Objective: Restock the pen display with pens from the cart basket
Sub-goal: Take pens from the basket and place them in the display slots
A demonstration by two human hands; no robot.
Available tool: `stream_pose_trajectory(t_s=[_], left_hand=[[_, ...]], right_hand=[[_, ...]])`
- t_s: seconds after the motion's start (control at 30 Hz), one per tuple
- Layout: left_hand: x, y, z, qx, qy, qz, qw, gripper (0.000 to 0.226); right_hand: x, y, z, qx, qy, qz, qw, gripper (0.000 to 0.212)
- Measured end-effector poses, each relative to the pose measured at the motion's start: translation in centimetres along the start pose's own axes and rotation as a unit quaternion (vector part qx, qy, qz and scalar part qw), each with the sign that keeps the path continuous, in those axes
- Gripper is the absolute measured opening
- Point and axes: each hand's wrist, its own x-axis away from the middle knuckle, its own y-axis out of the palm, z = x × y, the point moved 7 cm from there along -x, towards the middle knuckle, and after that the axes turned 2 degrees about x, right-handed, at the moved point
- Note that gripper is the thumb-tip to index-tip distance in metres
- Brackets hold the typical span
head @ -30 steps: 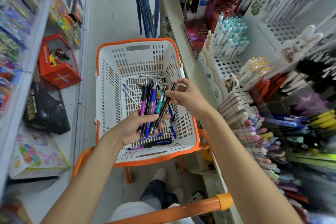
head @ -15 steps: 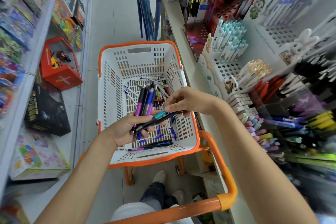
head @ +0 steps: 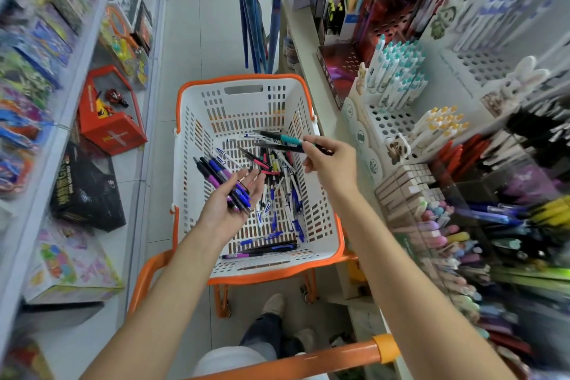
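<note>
A white cart basket with an orange rim (head: 243, 79) sits in front of me, with several loose pens (head: 279, 194) on its floor. My left hand (head: 229, 207) hovers over the basket, palm up with relaxed fingers, and several purple, blue and black pens (head: 220, 177) lie across it. My right hand (head: 331, 163) is over the basket's right side and pinches a teal pen (head: 287, 140) and a black pen (head: 277, 147), both pointing left. The pen display (head: 398, 77) stands on the shelf to the right, partly blurred.
The orange cart handle (head: 308, 359) crosses the bottom of the view. White holed racks (head: 391, 123) hold teal-tipped and yellow-tipped pens (head: 441, 126); pastel pens (head: 444, 225) fill lower trays. Boxed toys (head: 111, 120) line the left shelves. The aisle floor runs ahead.
My right hand drew the teal and black pens out of the left hand's bundle and carried them up and right. My left hand turned palm up and its fingers loosened.
</note>
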Motion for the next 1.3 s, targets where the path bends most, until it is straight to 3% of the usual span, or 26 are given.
stream_pose_trajectory(t_s=[0.07,0.2,0.47,0.53,0.63,0.77,1.0,1.23,1.3], left_hand=[[-0.4,0.4,-0.3,-0.021,0.018,-0.001,1.000,0.024],[-0.7,1.6,-0.7,-0.057,0.025,-0.014,0.998,0.023],[-1.9,1.0,-0.2,-0.108,0.032,0.013,0.994,0.022],[-1.8,1.0,0.1,-0.136,0.033,0.009,0.990,0.022],[-0.7,1.9,-0.3,-0.183,-0.004,-0.071,0.980,0.028],[1.5,3.3,-2.0,-0.265,-0.080,-0.159,0.948,0.028],[2.5,2.8,-3.0,-0.312,-0.132,-0.160,0.927,0.023],[2.5,2.4,-3.2,-0.305,-0.123,-0.207,0.921,0.057],[2.4,2.3,-3.3,-0.304,-0.115,-0.206,0.923,0.052]], right_hand=[[0.6,1.5,0.9,-0.001,-0.008,0.010,1.000,0.014],[2.1,4.2,2.6,0.087,-0.050,-0.044,0.994,0.022],[3.6,5.4,2.5,0.247,-0.152,-0.142,0.946,0.032],[3.0,4.3,1.7,0.216,-0.143,-0.128,0.957,0.031],[1.3,2.5,0.7,0.147,-0.082,-0.103,0.980,0.033],[0.9,3.6,1.0,0.149,0.014,-0.232,0.961,0.041],[1.2,4.4,2.0,0.011,0.073,-0.288,0.955,0.013],[1.0,4.5,2.5,-0.005,0.085,-0.295,0.952,0.017],[1.1,4.5,2.6,-0.014,0.087,-0.305,0.948,0.016]])
